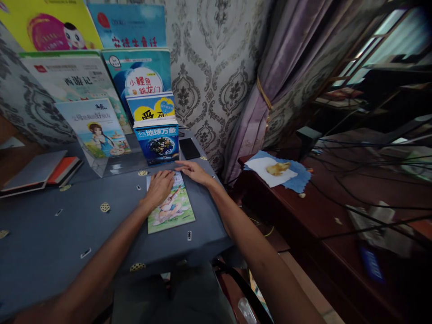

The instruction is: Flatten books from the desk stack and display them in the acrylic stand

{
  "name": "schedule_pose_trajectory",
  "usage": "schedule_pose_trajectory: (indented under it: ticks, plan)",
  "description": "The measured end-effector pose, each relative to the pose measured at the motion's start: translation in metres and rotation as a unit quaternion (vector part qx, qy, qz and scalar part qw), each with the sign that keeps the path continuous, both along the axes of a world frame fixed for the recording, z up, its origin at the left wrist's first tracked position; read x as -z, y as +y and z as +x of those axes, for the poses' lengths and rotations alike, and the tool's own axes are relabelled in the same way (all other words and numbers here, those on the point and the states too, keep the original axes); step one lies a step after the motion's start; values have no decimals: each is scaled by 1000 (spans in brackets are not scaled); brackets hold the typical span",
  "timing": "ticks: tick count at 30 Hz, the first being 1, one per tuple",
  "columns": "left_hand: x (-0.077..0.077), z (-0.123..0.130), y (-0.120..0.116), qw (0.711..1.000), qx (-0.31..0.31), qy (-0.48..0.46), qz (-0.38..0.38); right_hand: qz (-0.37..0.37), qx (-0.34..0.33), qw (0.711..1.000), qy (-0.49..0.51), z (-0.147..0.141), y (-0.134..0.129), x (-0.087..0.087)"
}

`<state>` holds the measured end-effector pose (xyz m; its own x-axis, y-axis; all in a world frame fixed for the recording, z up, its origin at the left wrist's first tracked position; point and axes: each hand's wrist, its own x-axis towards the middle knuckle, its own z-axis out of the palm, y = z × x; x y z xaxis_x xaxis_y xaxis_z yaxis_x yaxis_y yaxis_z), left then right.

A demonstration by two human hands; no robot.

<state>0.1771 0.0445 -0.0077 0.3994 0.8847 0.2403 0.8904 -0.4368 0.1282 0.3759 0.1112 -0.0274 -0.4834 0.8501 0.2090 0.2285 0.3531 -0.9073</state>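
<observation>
A thin children's book (pixel 173 209) with a green illustrated cover lies flat on the grey-blue desk. My left hand (pixel 161 186) rests on its upper part, fingers stretched out over the cover. Beside the book's top right corner is my right hand (pixel 194 172), its fingers extended toward the foot of the clear stand; nothing shows in its grasp. Just beyond the hands, a blue book with a globe on its cover (pixel 160 145) stands upright at the front of the stand. To its right lies a black phone (pixel 189 148).
A clear tiered book stand (pixel 101 167) holds several picture books against the patterned wall. Stacked notebooks (pixel 37 173) lie at the desk's left. Right of the desk (pixel 111 243), a dark red table (pixel 293 202) carries a blue cloth (pixel 300 175), white paper and tangled cables.
</observation>
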Motion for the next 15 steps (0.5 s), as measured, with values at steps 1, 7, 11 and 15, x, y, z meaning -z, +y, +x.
schedule_pose_trajectory:
  ticks: [1, 7, 11, 15]
  plan:
    - [1, 0, 1, 1000, 7, -1, -1, 5, 1, 1000, 3, 0, 0, 1]
    - [12, -6, 12, 995, 101, -20, -5, 4, 0, 998, 61, 0, 8, 8]
    - [17, -8, 16, 988, 152, -27, -5, -7, 1, 994, 112, 0, 12, 14]
    - [16, -8, 16, 988, 155, -26, -3, -13, 3, 991, 131, 1, 11, 17]
